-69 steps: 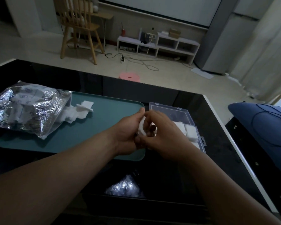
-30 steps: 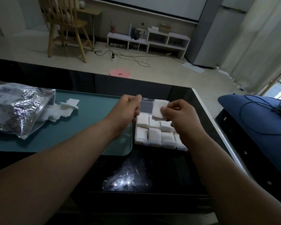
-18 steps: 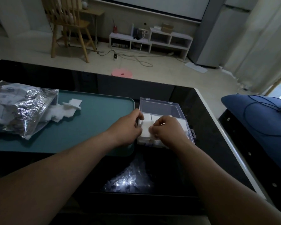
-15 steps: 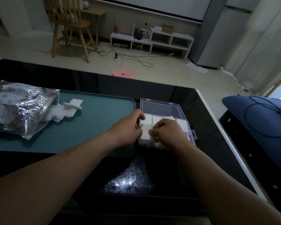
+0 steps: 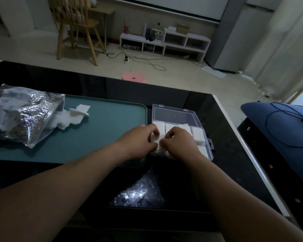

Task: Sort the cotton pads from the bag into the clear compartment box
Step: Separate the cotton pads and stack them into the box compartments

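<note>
Left hand: the left hand [image 5: 138, 142] has thumb and fingers curled, pinching the left edge of a white square cotton pad [image 5: 155, 139].
Right hand: the right hand [image 5: 180, 144] is curled too, its fingertips pinching the right edge of the same pad. The two hands almost meet across it.
Held pad: it sits low over the near left part of the clear plastic compartment box [image 5: 209, 145]. The hands hide whether it already rests on what lies below.
Box: it lies on the glossy black table [image 5: 213, 109], with its lid open on the far side.
Pads in box: white stacked cotton pads [image 5: 197, 135] fill the compartments that show, along the far row and at the right end.
In the way: both hands cover the box's near left half, so those compartments cannot be read.
Tray: a flat teal tray with rounded corners [image 5: 103, 123] lies just left of the box, their edges almost touching. The left wrist crosses its near right corner.
Bag: a crinkled clear plastic bag [image 5: 23, 116] lies well left of the box on the tray's far left end. Its mouth faces the box and more pads are inside.
Loose pads: a small heap of white cotton pads [image 5: 73, 116] spills from the bag's mouth onto the tray, between bag and box and nearer the bag.
Beyond the box: on the floor are a pink round disc [image 5: 133, 78], a light wooden chair [image 5: 77, 27] and a low white shelf unit [image 5: 164, 41].
Right of the box: off the table is a dark blue cushion [image 5: 278, 123] with a thin black cable on it.
</note>
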Demonstrator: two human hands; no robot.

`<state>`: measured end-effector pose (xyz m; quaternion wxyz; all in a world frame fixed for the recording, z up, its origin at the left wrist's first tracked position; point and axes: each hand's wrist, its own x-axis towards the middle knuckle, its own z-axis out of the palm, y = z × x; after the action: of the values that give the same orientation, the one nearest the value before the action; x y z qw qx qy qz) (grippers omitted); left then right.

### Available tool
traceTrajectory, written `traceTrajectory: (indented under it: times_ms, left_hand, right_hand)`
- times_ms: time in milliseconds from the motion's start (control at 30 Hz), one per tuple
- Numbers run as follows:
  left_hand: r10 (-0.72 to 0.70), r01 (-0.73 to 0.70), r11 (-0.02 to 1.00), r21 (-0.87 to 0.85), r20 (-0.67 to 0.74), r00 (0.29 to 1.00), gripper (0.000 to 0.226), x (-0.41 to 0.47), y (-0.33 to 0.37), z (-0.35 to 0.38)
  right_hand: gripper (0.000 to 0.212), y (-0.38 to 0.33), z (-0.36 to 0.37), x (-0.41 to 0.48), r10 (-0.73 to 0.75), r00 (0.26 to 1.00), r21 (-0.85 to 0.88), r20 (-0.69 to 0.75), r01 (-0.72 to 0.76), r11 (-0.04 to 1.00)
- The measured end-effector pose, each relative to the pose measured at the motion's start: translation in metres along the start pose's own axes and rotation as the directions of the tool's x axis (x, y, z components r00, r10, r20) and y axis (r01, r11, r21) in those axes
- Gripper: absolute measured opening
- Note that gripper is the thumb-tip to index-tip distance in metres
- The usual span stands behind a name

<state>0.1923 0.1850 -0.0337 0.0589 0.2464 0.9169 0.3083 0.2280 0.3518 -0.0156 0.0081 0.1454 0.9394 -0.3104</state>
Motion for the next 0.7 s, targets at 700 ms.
traceTrajectory:
  times_ms: [700]
  left_hand:
    - [-0.017, 0.017, 0.999, 0.040, 0.002, 1.000, 0.033, -0.0049, 0.0029, -0.0035]
  right_hand:
    - [0.016, 0.0051, -0.0017, 0.0025, -0.130, 0.992, -0.116, -0.002, 0.129, 0.985]
